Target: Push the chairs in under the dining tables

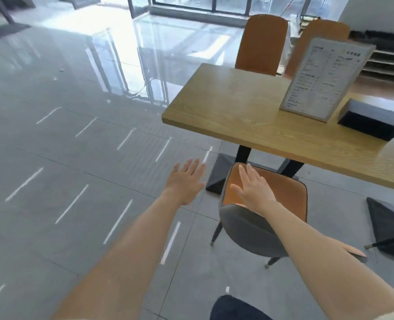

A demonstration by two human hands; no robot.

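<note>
Both hands held out flat at the near chair, nothing gripped

The right hand [253, 192] is stretched over the grey backrest and orange seat of the chair [283, 192], fingers straight and a bit spread; whether the backrest is actually being touched can't be told from this angle. The left hand [186, 181] is held over the grey floor [64, 158] just left of the chair, fingers straight and close together, nothing in it. The chair is parked at the near edge of the wooden table [237, 107], its back turned to the person and most of the seat left sticking out. A menu stand [318, 79] and a black box [371, 122] are set on the tabletop, and two orange chairs [264, 42] are tucked in along the far side.
</note>
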